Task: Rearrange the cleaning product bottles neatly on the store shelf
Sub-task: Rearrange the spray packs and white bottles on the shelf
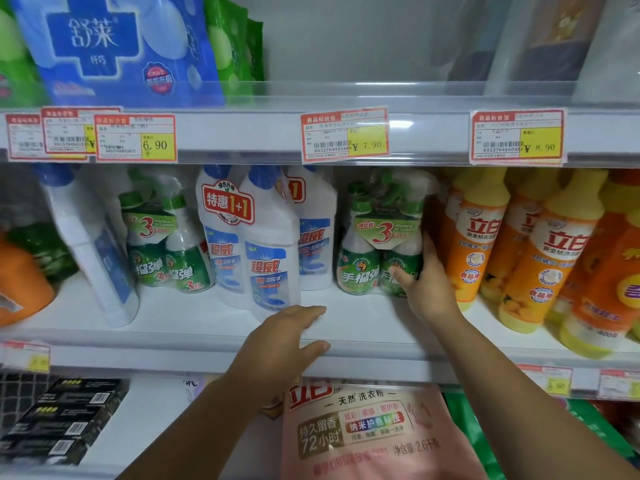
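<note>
Beside the green pack (pixel 377 251): orange bottles (pixel 485 244) right; white bottles (pixel 266 244) left

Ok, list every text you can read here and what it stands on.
"舒莱": blue pack.
"6.90": left price tag.
"¥ 7.90": middle price tag.
"¥ 8.90": right price tag.
"特惠1+1": sticker on white bottles.
"超威": white bottles.
"手榴弹": right green bottle pack.
"立白": orange bottles.
"天然洗衣粉": pink bag.
"72小时": pink bag.
Small print, lower tags: too blurred.
</note>
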{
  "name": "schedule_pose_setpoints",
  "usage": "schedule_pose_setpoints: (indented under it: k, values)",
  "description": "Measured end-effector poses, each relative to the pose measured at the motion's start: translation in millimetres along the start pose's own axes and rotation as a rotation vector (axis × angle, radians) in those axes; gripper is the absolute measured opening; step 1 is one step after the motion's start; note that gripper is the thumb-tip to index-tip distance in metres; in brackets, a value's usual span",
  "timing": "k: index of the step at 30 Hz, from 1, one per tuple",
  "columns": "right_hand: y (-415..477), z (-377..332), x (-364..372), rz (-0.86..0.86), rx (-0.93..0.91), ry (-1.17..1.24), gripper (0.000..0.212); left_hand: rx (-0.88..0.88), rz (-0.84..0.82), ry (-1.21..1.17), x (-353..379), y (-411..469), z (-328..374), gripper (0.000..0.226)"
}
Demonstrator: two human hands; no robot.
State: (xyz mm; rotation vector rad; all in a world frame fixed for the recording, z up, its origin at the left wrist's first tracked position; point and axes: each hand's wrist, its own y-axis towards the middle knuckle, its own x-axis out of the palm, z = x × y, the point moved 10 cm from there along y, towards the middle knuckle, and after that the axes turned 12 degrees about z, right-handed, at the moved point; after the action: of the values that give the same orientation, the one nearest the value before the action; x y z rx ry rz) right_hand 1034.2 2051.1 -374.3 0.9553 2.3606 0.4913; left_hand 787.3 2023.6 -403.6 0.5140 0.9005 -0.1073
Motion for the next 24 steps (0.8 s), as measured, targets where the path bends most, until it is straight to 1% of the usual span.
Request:
schedule_pose_setpoints:
  k: [4,7,9,11,12,13,15,17,19,21,24]
  values:
    - [-7,11,2,0.003,0.055,-0.068,0.083,-0.020,0.013,-0.017,-6,-1,-5,0.052]
    - [-20,10,-3,0.049,0.080,-0.120,0.085,-0.029,0.022,-0.008,-14,-4,-7,0.049]
    - [-31,-8,-10,0.095,0.034,-0.153,0.083,-0.037,0.035,-0.018,-21,-7,-13,0.048]
    - [-46,-39,-15,0.133,-0.080,-0.173,0.077,-0.047,0.052,-0.014,-30,-12,-21,0.047]
    - [-54,-56,-11,0.120,-0.133,-0.155,0.072,-0.054,0.065,-0.008,-37,-15,-26,0.046]
    - [-61,-70,-5,0.078,-0.164,-0.122,0.067,-0.059,0.072,-0.001,-41,-18,-31,0.045]
    - [-78,-91,21,-0.086,-0.172,-0.026,0.061,-0.074,0.094,0.017,-53,-23,-42,0.044]
    - [-92,-109,52,-0.260,-0.128,0.086,0.065,-0.089,0.135,0.024,-69,-29,-54,0.044]
    - [-101,-122,79,-0.375,-0.068,0.186,0.066,-0.106,0.182,0.022,-84,-33,-65,0.044]
    - [-103,-129,96,-0.400,-0.025,0.248,0.058,-0.126,0.222,0.009,-98,-36,-75,0.044]
    - [-97,-128,102,-0.354,0.039,0.297,0.047,-0.159,0.284,-0.005,-117,-39,-89,0.048]
